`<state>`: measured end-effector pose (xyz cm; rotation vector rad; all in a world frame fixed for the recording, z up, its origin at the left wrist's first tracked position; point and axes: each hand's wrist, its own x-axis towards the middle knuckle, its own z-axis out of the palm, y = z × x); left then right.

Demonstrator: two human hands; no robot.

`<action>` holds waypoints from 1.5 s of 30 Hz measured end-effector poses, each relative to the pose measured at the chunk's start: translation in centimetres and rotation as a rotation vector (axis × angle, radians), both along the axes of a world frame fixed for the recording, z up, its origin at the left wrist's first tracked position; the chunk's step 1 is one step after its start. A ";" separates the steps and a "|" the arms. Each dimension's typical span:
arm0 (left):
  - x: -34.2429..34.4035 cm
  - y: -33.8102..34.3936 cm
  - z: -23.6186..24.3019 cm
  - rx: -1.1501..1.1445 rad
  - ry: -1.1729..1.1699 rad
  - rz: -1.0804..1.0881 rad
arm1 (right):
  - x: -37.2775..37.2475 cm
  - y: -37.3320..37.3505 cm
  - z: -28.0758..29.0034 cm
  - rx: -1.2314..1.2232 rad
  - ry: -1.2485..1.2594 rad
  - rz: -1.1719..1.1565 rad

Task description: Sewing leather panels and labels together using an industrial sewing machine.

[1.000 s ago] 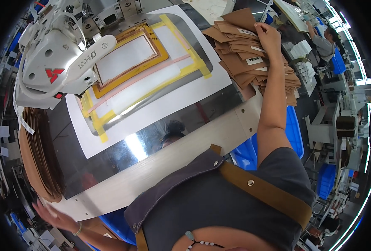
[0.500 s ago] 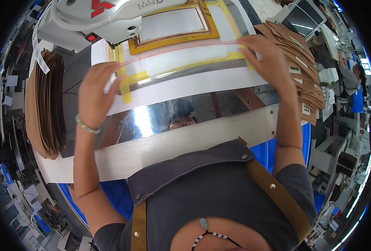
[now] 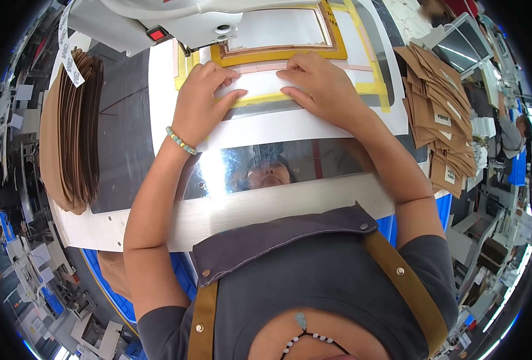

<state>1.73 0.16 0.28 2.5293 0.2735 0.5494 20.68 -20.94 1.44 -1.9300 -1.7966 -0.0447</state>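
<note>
A thin pink strip (image 3: pixel 259 69) lies across a white, yellow-taped work surface, close along the near bar of a yellow rectangular frame (image 3: pixel 254 59). My left hand (image 3: pixel 201 99) rests at its left part, thumb and fingers apart. Facing it, my right hand (image 3: pixel 323 87) has its fingertips at the strip, the thumb spread toward me. Neither hand visibly grips anything. Under both lies a broad white sheet (image 3: pixel 165 114), with yellow tape (image 3: pixel 254 101) running below the fingers. The ends of the strip are partly covered by my hands.
Above the frame stands a white machine head (image 3: pixel 197 30) with a red switch (image 3: pixel 157 33). Brown folded pieces (image 3: pixel 68 132) are stacked at left; another brown pile (image 3: pixel 440 111) sits right, below a monitor (image 3: pixel 463 45). A shiny metal plate (image 3: pixel 332 168) lies nearer me.
My hands have come inward from the strip's two ends to near its middle. The strip, earlier stretched between them, now lies beside the frame. The head view has shifted slightly.
</note>
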 end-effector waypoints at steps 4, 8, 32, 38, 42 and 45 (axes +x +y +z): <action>0.0 -0.2 0.0 0.009 -0.017 -0.027 | -0.1 0.2 0.0 0.034 0.029 -0.010; 0.0 -0.4 -0.1 -0.107 -0.014 0.015 | -0.4 0.7 0.8 -0.016 0.015 -0.037; -0.6 0.0 1.5 -0.229 -0.022 0.058 | -0.1 3.8 0.1 0.108 0.224 0.097; -0.4 -0.3 1.5 -0.164 -0.127 -0.048 | 0.9 3.7 1.0 0.049 0.533 0.005; -0.2 -1.2 1.2 0.172 -0.060 -0.273 | 3.4 3.6 2.8 0.012 0.861 -0.120; -0.8 -1.9 1.1 0.271 -0.014 -0.288 | 6.9 3.9 4.4 0.033 0.951 -0.177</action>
